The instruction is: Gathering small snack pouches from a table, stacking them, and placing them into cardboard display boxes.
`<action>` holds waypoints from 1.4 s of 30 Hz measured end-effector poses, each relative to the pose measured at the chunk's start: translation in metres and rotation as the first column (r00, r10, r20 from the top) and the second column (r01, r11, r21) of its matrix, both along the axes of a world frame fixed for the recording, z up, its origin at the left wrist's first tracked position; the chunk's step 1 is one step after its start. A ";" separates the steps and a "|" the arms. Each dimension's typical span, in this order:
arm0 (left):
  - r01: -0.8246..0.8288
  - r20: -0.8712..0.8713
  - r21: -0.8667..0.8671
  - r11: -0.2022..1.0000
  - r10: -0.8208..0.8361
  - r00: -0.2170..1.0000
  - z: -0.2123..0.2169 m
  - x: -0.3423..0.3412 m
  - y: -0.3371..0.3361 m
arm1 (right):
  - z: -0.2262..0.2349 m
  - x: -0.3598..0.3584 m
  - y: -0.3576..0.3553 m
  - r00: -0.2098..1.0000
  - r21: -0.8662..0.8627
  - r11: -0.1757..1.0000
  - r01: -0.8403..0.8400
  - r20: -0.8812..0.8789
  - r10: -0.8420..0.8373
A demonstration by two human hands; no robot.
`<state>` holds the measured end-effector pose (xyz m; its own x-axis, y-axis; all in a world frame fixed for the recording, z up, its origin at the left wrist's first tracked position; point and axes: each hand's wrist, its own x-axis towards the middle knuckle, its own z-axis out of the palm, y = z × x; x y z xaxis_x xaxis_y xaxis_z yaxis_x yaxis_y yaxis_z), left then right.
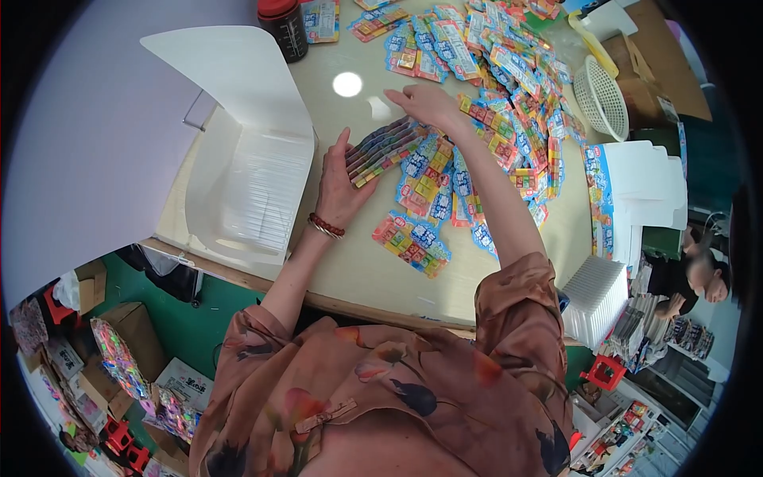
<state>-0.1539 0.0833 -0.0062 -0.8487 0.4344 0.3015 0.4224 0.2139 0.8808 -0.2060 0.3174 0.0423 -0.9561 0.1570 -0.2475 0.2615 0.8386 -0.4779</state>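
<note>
Left hand: I see the left hand (340, 189) with its fingers closed round the near-left end of the stack, thumb on the near side.
Right hand: the right hand (430, 108) is at the stack's far-right end, one digit stretched out to the left; its other fingers are partly hidden, so I cannot tell whether they grip.
Stack: the stack of packs (386, 149), colourful and fanned in layers, sits between both hands over the surface (338, 274).
Loose packs: I have a heap of packs (517, 71) beyond and right of the hands, and a single pack (413, 243) nearer the body.
Left side: an open white box (299, 123) holding a clear ribbed tray (258, 187).
Far edge: a dark bottle (292, 36) with a red lid.
Right side: a white basket (600, 97).
</note>
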 end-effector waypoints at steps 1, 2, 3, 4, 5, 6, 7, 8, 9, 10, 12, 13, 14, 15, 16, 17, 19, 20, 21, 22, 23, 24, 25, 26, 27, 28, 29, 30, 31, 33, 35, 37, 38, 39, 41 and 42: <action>0.001 0.002 0.001 1.000 -0.001 1.000 0.002 -0.001 0.000 | 0.013 0.003 -0.004 0.998 -0.084 0.996 0.011 0.063 -0.006; 0.009 -0.086 -0.047 0.999 -0.013 0.996 0.003 -0.003 -0.002 | 0.020 0.007 -0.003 0.981 -0.149 0.988 -0.031 0.187 0.059; 0.012 -0.172 -0.096 0.995 -0.029 0.985 0.005 -0.004 -0.003 | 0.023 0.012 -0.001 0.944 -0.219 0.974 -0.062 0.303 0.129; 0.022 -0.168 -0.095 0.995 -0.038 0.985 0.009 -0.004 -0.004 | 0.021 0.019 0.001 0.954 -0.291 0.956 -0.019 0.281 0.104; 0.046 -0.136 -0.155 0.987 -0.068 0.988 0.013 -0.004 -0.004 | 0.021 0.027 0.005 0.954 -0.291 0.957 -0.008 0.285 0.094; 0.073 -0.101 -0.215 0.974 -0.097 0.990 0.015 -0.003 -0.005 | 0.022 0.037 0.010 0.988 -0.351 0.936 -0.027 0.134 0.079; 0.077 -0.098 -0.214 0.974 -0.099 0.990 0.015 -0.003 -0.005 | 0.023 0.045 0.015 0.998 -0.404 0.913 -0.063 -0.020 0.060; 0.061 -0.061 -0.201 0.978 -0.074 0.995 0.015 -0.004 -0.005 | 0.025 0.053 0.022 0.998 -0.405 0.913 -0.058 -0.016 0.057; 0.045 -0.024 -0.190 0.981 -0.050 0.998 0.014 -0.004 -0.004 | 0.027 0.061 0.030 0.995 -0.347 0.933 -0.096 -0.038 0.089; 0.020 -0.060 -0.181 0.983 -0.031 0.998 0.015 -0.003 -0.003 | 0.029 0.072 0.037 0.992 -0.289 0.949 -0.127 -0.056 0.115; -0.011 -0.076 -0.159 0.987 -0.001 0.997 0.013 -0.003 0.000 | 0.017 0.092 0.049 0.972 -0.066 0.970 -0.235 -0.027 0.234; -0.031 -0.107 -0.130 0.991 0.017 0.994 0.014 -0.003 -0.005 | 0.024 0.101 0.033 0.957 0.071 0.955 -0.289 -0.015 0.291; -0.047 -0.084 -0.123 0.991 0.036 0.996 0.018 0.001 -0.006 | 0.033 0.111 0.019 0.942 0.211 0.921 -0.328 0.003 0.335; -0.065 -0.063 -0.118 0.991 0.058 0.996 0.021 0.005 -0.009 | 0.021 0.117 0.015 0.913 0.230 0.887 -0.399 0.008 0.409; -0.052 -0.024 -0.082 0.995 0.050 0.998 0.025 0.011 -0.013 | 0.021 0.119 0.010 0.918 0.225 0.893 -0.389 0.011 0.397; -0.041 -0.021 -0.087 0.995 0.040 0.999 0.028 0.016 -0.018 | 0.023 0.120 0.004 0.891 0.300 0.847 -0.440 0.031 0.452; -0.003 -0.026 -0.072 0.997 0.001 1.000 0.037 0.027 -0.028 | 0.018 0.120 0.001 0.866 0.387 0.795 -0.468 0.020 0.500; 0.017 -0.001 -0.103 0.995 -0.017 1.000 0.047 0.036 -0.034 | 0.020 0.112 0.002 0.870 0.382 0.801 -0.460 0.016 0.492; 0.055 -0.012 -0.144 0.988 -0.057 0.998 0.053 0.045 -0.041 | 0.024 0.104 0.004 0.859 0.335 0.797 -0.503 0.088 0.505; 0.086 -0.022 -0.185 0.979 -0.091 0.996 0.058 0.053 -0.050 | 0.028 0.098 0.004 0.838 0.286 0.788 -0.545 0.158 0.523; 0.119 -0.022 -0.215 0.969 -0.127 0.992 0.058 0.062 -0.061 | 0.032 0.100 0.005 0.849 0.270 0.826 -0.496 -0.051 0.526; 0.187 0.009 -0.234 0.954 -0.190 0.982 0.062 0.070 -0.070 | 0.038 0.100 0.008 0.852 0.270 0.829 -0.490 -0.053 0.521; 0.248 0.041 -0.251 0.936 -0.246 0.969 0.066 0.078 -0.080 | 0.054 0.096 0.007 0.867 0.221 0.845 -0.487 0.001 0.499; 0.332 0.114 -0.251 0.909 -0.313 0.943 0.062 0.085 -0.088 | 0.063 0.096 0.007 0.878 0.172 0.862 -0.477 0.058 0.475; 0.431 0.158 -0.249 0.868 -0.402 0.902 0.063 0.090 -0.091 | 0.052 0.108 0.014 0.863 0.126 0.899 -0.418 -0.254 0.437; 0.518 0.203 -0.246 0.819 -0.480 0.854 0.066 0.092 -0.095 | 0.056 0.116 0.014 0.862 0.123 0.899 -0.419 -0.257 0.437; 0.577 0.268 -0.209 0.790 -0.521 0.811 0.061 0.097 -0.096 | 0.064 0.127 0.010 0.904 -0.005 0.944 -0.331 -0.290 0.315; 0.575 0.270 -0.211 0.791 -0.518 0.812 0.058 0.099 -0.094 | 0.070 0.139 0.004 0.934 -0.135 0.963 -0.235 -0.304 0.185; 0.622 0.237 -0.234 0.747 -0.577 0.782 0.057 0.098 -0.088 | 0.064 0.157 -0.001 0.934 -0.211 0.969 -0.130 -0.353 0.048; 0.678 0.199 -0.264 0.686 -0.649 0.734 0.048 0.094 -0.080 | 0.057 0.186 -0.021 0.952 -0.356 0.933 -0.049 -0.300 -0.065; 0.697 0.182 -0.256 0.669 -0.675 0.715 0.045 0.088 -0.070 | 0.042 0.216 -0.045 0.953 -0.473 0.858 0.201 -0.107 -0.282; 0.725 0.206 -0.302 0.619 -0.700 0.684 0.040 0.083 -0.063 | 0.005 0.242 -0.060 0.898 -0.437 0.851 0.293 -0.178 -0.401; 0.729 0.207 -0.301 0.615 -0.704 0.680 0.043 0.084 -0.062 | -0.012 0.254 -0.066 0.843 -0.473 0.826 0.307 -0.269 -0.467; 0.646 0.069 -0.408 0.646 -0.683 0.727 0.047 0.085 -0.061 | -0.016 0.261 -0.069 0.832 -0.406 0.858 0.316 -0.316 -0.455; 0.548 -0.073 -0.501 0.670 -0.664 0.744 0.049 0.086 -0.062 | -0.011 0.264 -0.078 0.837 -0.344 0.893 0.291 -0.360 -0.412; 0.543 -0.080 -0.494 0.679 -0.657 0.750 0.046 0.085 -0.063 | -0.007 0.264 -0.080 0.842 -0.277 0.924 0.263 -0.402 -0.360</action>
